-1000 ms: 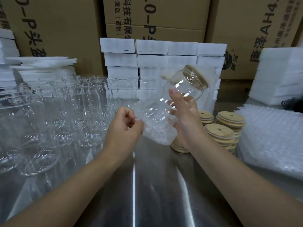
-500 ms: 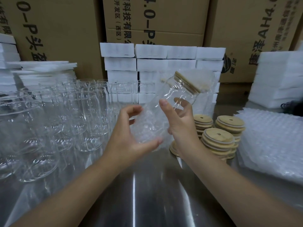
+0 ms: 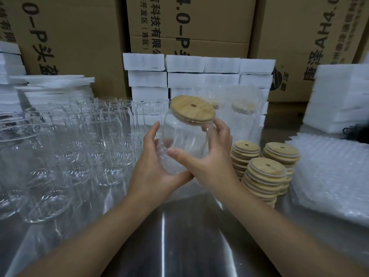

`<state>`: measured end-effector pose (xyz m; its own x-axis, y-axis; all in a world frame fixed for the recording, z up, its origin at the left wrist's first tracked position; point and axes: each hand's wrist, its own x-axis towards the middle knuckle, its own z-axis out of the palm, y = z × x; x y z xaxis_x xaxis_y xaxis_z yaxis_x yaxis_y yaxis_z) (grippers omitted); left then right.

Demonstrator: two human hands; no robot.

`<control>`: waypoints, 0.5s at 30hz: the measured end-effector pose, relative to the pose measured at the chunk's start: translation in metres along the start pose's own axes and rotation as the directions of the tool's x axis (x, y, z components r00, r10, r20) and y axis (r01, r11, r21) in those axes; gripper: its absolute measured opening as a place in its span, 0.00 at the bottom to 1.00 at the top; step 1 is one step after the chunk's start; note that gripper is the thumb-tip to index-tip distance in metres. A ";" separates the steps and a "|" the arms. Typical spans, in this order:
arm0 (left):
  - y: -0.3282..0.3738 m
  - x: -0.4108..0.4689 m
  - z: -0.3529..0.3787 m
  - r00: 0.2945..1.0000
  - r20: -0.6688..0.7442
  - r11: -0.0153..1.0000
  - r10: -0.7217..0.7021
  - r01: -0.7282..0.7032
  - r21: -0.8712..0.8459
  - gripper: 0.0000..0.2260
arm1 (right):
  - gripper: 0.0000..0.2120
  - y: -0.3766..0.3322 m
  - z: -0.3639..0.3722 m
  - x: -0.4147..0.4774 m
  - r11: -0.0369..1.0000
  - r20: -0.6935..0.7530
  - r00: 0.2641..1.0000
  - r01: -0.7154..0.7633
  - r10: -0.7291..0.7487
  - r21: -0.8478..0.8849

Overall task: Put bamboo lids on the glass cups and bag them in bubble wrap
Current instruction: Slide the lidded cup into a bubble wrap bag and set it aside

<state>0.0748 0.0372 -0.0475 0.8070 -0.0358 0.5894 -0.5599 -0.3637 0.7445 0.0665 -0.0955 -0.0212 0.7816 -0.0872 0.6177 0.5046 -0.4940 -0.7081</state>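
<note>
Currently one glass cup (image 3: pixel 184 136) is gripped between both hands above the table (image 3: pixel 179 246): the left hand (image 3: pixel 157 166) is wrapped around its lower body and base, and the right hand (image 3: pixel 209 158) is closed around its side, with fingertips up by the rim. A bamboo lid (image 3: pixel 193 109) is already seated on this cup, its straw hole facing the camera. A bubble wrap bag (image 3: pixel 169 162) appears to be gathered around the lower part of the cup, though the clear film is hard to separate from the glass, so how far the cup is sheathed cannot be told. This cup is judged to be lidded and partly bagged.

Behind it, one finished bagged cup (image 3: pixel 242 116), lidded and wrapped, is seen standing, perhaps with another beside it; the film blurs the count. Most of the job is judged to be left. To the left, a crowd of bare cups (image 3: pixel 89 140) is ranged in rows, well over a dozen, the exact number lost in overlapping glass. Three lid stacks (image 3: pixel 266 176) are counted at the right, each many lids high. One pile of flat bubble wrap bags (image 3: pixel 329 176) is laid at the far right. White foam blocks (image 3: pixel 199 76) and cardboard cartons (image 3: pixel 191 27) are stacked at the back.
</note>
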 end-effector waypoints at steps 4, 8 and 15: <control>0.001 0.000 0.001 0.998 -0.059 0.995 0.003 -0.009 -0.100 0.53 | 0.35 0.000 -0.002 -0.001 0.997 0.133 0.991 -0.007 -0.004 0.083; -0.001 0.002 0.001 0.987 -0.159 0.974 0.007 -0.043 -0.225 0.49 | 0.41 0.002 -0.004 0.000 0.979 0.123 0.992 -0.037 0.012 0.202; 0.003 0.003 -0.005 0.944 -0.329 0.946 0.030 -0.134 -0.297 0.39 | 0.49 0.017 -0.009 0.005 0.957 0.422 0.906 -0.130 0.009 0.258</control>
<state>0.0748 0.0410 -0.0417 0.6831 0.2610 0.6821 -0.6930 -0.0631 0.7182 0.0755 -0.1120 -0.0270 0.8679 0.2818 0.4090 0.4762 -0.2380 -0.8465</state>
